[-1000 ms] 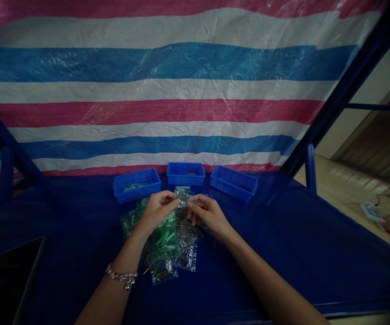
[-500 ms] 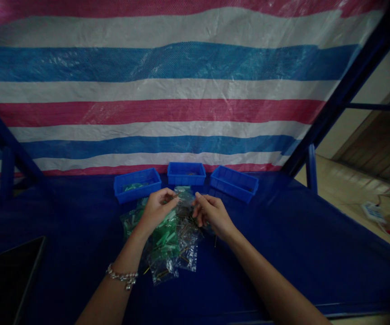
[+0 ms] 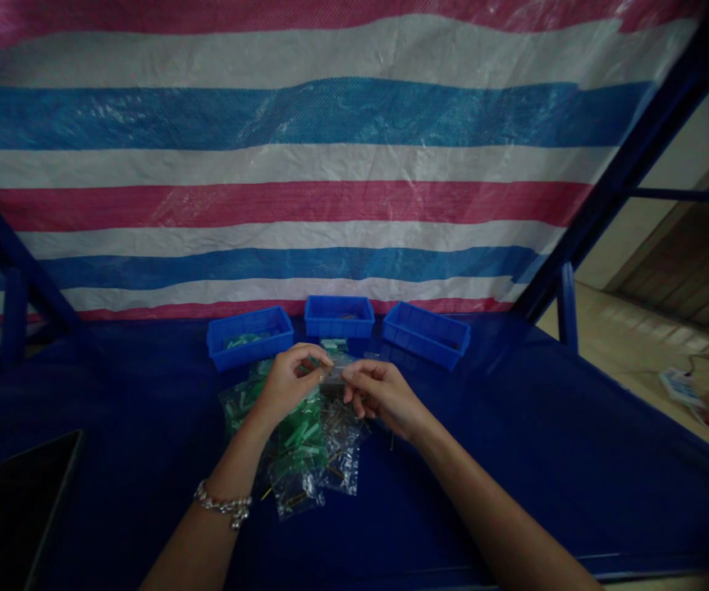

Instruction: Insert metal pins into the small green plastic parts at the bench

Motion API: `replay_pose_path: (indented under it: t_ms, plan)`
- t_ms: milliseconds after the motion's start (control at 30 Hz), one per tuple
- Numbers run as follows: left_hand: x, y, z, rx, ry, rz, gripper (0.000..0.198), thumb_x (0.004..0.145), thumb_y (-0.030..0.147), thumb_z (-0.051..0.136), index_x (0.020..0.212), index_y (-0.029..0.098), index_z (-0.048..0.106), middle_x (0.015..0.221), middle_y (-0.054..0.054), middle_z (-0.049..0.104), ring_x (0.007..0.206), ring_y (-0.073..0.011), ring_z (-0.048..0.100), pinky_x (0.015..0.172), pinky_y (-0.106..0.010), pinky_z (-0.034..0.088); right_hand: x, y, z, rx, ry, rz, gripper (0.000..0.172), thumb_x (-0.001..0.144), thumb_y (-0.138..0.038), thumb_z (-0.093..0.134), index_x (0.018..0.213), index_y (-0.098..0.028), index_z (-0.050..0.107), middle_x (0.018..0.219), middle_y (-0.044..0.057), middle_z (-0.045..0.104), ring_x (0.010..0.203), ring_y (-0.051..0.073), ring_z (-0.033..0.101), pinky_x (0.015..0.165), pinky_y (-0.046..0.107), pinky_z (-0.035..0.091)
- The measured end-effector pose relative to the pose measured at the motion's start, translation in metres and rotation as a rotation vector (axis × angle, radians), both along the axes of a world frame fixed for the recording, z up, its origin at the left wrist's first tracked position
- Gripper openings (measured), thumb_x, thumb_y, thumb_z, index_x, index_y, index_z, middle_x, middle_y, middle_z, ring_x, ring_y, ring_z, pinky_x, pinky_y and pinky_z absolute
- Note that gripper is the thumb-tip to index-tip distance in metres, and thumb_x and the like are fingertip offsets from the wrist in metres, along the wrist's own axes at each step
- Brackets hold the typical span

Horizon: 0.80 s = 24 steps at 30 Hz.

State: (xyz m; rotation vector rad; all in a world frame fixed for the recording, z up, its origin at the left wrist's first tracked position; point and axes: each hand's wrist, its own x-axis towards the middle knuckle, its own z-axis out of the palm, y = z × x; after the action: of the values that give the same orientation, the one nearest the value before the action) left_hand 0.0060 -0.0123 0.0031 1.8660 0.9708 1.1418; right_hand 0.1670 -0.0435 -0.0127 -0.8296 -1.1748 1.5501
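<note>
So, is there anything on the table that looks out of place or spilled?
Perhaps: a thin yellow piece pokes out at the near left of the bag pile, and seems to lie outside the bags. I see no clear damage.

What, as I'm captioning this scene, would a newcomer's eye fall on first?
Probably the red, white and blue striped tarpaulin filling the upper background. Below it, three blue plastic bins stand toward the back of the table. Nearer, the left hand and right hand nearly meet over clear plastic bags and green strips.
</note>
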Motion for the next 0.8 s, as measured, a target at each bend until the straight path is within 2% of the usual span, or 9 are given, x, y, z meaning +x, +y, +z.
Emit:
replay_pose_path:
  t_ms: [100,233,333,500,600,733,800]
  plan:
    - [0.0020,-0.0028,0.0028,-0.090,-0.011,-0.056,0.011,0.070,0.019,0.054,0.076,0.013,0.061,0.078,-0.005,0.062,0.074,-0.0152,0.057,0.067,-0.027,0.043,0.0005,0.0021,-0.0028,0.016,-0.014,-0.067,0.024,0.066,-0.037,0.062,0.072,-0.015,0.054,0.053,-0.002,0.059,0.032,0.006,0.046,0.028,0.015,0.024]
    - [0.0037,-0.0079,0.0083,-0.147,0.002,-0.003,0.018,0.069,0.010,0.047,0.077,0.013,0.063,0.070,-0.003,0.063,0.063,-0.0124,0.055,0.062,-0.025,0.041,0.0021,0.0048,-0.0057,0.062,-0.056,-0.160,0.022,0.068,-0.036,0.059,0.075,-0.016,0.054,0.053,-0.003,0.057,0.034,0.005,0.045,0.031,0.015,0.027]
    - [0.0036,-0.0095,0.0093,-0.141,0.028,0.010,0.019,0.068,0.011,0.048,0.079,0.013,0.063,0.068,-0.003,0.063,0.061,-0.0121,0.054,0.059,-0.024,0.040,0.0031,0.0063,-0.0074,0.096,-0.098,-0.195,0.021,0.069,-0.036,0.058,0.075,-0.016,0.054,0.052,-0.003,0.056,0.034,0.005,0.043,0.032,0.016,0.027]
    - [0.0043,-0.0063,0.0039,-0.135,0.028,0.017,0.016,0.069,0.024,0.055,0.077,0.012,0.061,0.076,-0.006,0.063,0.067,-0.0141,0.055,0.061,-0.026,0.041,0.0031,0.0075,-0.0092,0.122,-0.127,-0.204,0.020,0.070,-0.035,0.057,0.077,-0.017,0.055,0.052,-0.003,0.055,0.035,0.005,0.043,0.034,0.017,0.027]
    - [0.0043,-0.0047,0.0017,-0.121,0.005,-0.002,0.016,0.068,0.023,0.057,0.081,0.013,0.057,0.071,-0.003,0.059,0.064,-0.0116,0.054,0.058,-0.023,0.040,0.0031,0.0069,-0.0083,0.142,-0.150,-0.198,0.021,0.070,-0.037,0.057,0.076,-0.017,0.056,0.052,-0.003,0.055,0.035,0.005,0.042,0.035,0.018,0.027]
    - [0.0041,-0.0054,0.0014,-0.156,-0.043,-0.049,0.035,0.064,0.018,0.059,0.098,0.017,0.047,0.066,0.004,0.051,0.055,-0.0074,0.048,0.051,-0.018,0.036,0.0035,0.0059,-0.0061,0.167,-0.166,-0.193,0.023,0.070,-0.039,0.057,0.077,-0.017,0.056,0.052,-0.004,0.053,0.036,0.005,0.041,0.035,0.018,0.027]
    - [0.0045,-0.0059,0.0016,-0.182,-0.032,-0.066,0.039,0.063,0.017,0.059,0.100,0.017,0.046,0.064,0.005,0.049,0.054,-0.0073,0.048,0.050,-0.018,0.036,0.0035,0.0058,-0.0057,0.183,-0.165,-0.193,0.023,0.070,-0.039,0.056,0.078,-0.017,0.056,0.051,-0.004,0.053,0.036,0.005,0.041,0.036,0.018,0.027]
